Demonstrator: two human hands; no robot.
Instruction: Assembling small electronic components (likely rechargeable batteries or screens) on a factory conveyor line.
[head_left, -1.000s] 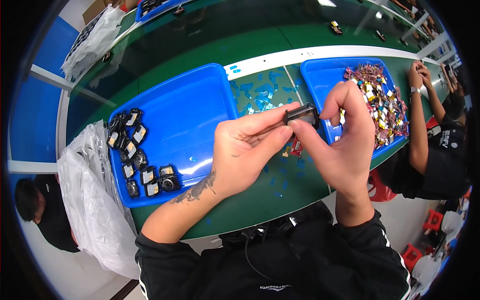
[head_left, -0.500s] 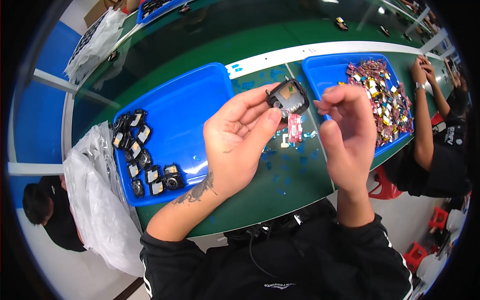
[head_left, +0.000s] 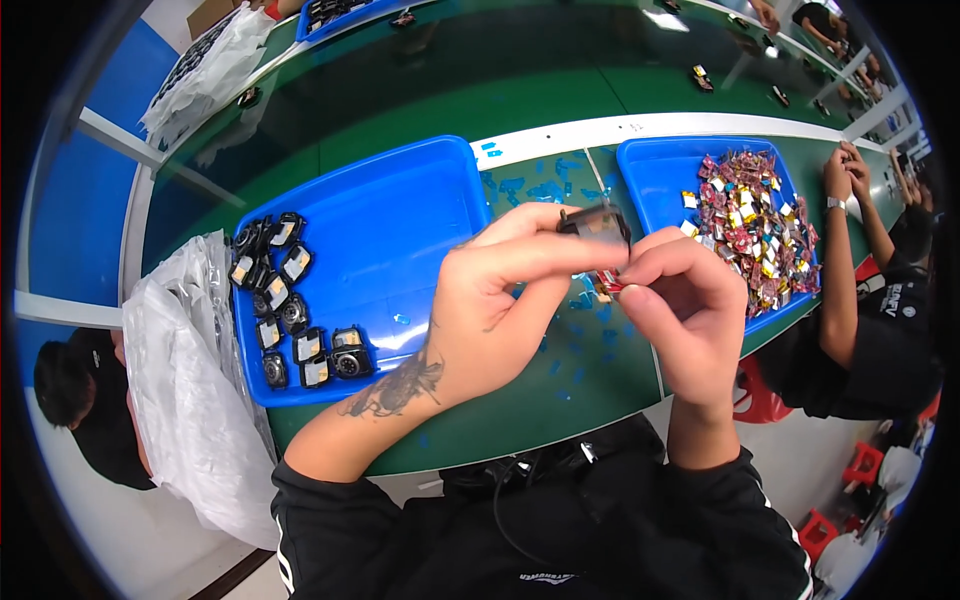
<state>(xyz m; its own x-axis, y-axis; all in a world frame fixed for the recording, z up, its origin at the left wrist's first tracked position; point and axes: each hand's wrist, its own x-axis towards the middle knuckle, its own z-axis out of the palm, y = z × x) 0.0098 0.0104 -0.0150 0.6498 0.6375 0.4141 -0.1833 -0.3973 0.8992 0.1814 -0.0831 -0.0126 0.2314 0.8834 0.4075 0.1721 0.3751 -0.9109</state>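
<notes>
My left hand [head_left: 500,300] is closed round a black watch-like casing [head_left: 596,224], slightly blurred and tilted above the table. A small red circuit board [head_left: 606,284] sits just below the casing; whether it is still joined to it is hidden by the fingers. Thumb and forefinger of my right hand [head_left: 690,310] pinch that board at its right edge. To the left, a blue tray [head_left: 400,230] holds several similar black casings [head_left: 296,262] along its left side. On the right, another blue tray [head_left: 648,172] carries a heap of red circuit boards with white and yellow parts [head_left: 750,220].
Blue film scraps [head_left: 545,190] litter the green table between the trays. Beyond a white rail [head_left: 560,138], small parts [head_left: 702,77] lie on a green surface. Plastic sheeting [head_left: 185,380] hangs at the left, near a person. A co-worker's forearms [head_left: 840,260] rest beyond the right tray.
My right hand has closed from a loose curl to a pinch on the red circuit board. My left hand has turned the casing and shifted slightly right.
</notes>
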